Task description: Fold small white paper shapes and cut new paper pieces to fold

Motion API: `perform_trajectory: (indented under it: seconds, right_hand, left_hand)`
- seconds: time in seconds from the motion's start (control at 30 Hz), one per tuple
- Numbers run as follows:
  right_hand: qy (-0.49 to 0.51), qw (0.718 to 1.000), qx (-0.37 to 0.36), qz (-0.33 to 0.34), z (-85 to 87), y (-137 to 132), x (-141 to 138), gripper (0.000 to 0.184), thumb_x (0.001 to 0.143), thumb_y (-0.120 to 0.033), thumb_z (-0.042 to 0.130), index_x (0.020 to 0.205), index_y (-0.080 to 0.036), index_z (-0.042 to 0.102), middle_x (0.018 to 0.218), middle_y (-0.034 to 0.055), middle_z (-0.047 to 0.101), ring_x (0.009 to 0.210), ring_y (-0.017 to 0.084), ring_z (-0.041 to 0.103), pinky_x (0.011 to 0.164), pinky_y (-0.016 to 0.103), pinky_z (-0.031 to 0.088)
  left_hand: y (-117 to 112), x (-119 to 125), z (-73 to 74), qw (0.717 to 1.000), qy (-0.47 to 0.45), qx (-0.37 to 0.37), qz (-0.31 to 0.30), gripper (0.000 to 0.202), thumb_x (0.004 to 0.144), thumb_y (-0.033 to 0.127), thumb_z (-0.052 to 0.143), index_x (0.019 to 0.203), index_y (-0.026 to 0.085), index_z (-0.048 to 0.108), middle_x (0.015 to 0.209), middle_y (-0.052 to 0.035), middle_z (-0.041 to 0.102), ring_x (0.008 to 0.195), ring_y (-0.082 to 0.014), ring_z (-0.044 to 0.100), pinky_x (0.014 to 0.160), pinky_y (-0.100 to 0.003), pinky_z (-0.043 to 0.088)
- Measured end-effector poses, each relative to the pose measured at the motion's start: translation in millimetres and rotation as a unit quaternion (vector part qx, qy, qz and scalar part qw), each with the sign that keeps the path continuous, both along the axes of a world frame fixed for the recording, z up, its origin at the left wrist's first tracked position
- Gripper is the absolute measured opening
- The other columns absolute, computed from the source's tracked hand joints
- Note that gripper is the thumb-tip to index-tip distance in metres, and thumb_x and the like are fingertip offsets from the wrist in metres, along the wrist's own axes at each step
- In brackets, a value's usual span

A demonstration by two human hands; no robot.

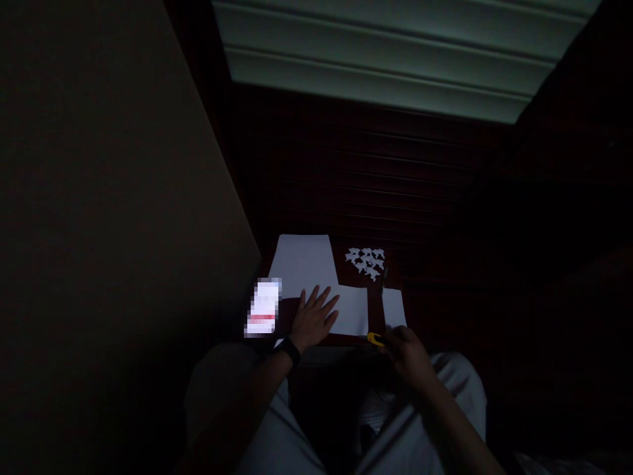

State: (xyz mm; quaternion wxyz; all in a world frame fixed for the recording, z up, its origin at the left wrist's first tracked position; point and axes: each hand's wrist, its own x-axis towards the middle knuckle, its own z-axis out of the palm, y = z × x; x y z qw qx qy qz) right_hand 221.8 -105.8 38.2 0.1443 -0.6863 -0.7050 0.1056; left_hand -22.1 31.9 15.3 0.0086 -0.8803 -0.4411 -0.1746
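Note:
My left hand [315, 318] lies flat with fingers spread on a white sheet of paper [352, 309], near its left side. In my right hand [406, 353] is a yellow utility knife [376, 339], its front end by the sheet's lower right corner; the blade is too dark to make out. A narrower piece of paper [394, 307] lies just beyond my right hand, apart from the sheet. Behind my left hand is a larger stack or sheet of white paper [304, 260].
Several small folded or cut white paper pieces [366, 261] are heaped at the table's back right. A thin dark object [384, 277] lies beside them. A lit, pixelated phone-like screen [264, 308] is at the left. A wall [123, 165] rises on the left, slatted panels [376, 158] behind.

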Motion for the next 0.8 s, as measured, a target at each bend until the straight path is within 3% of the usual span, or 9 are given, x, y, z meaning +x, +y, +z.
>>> perform_trajectory:
  seconds: [0.8]
  right_hand:
    - [0.015,0.999,0.012,0.027,-4.3,26,-14,0.032,0.082,-0.035,0.056,0.112,-0.027,0.061,0.097,0.0081,0.057,0.093,0.024,0.050,0.082,0.035,0.041]
  left_hand:
    - [1,1,-1.7,1.000,0.004,-0.004,0.000,0.046,0.089,0.045,0.032,0.134,0.037,0.035,0.144,0.0041,0.030,0.136,-0.0261,0.013,0.109,-0.054,0.002]
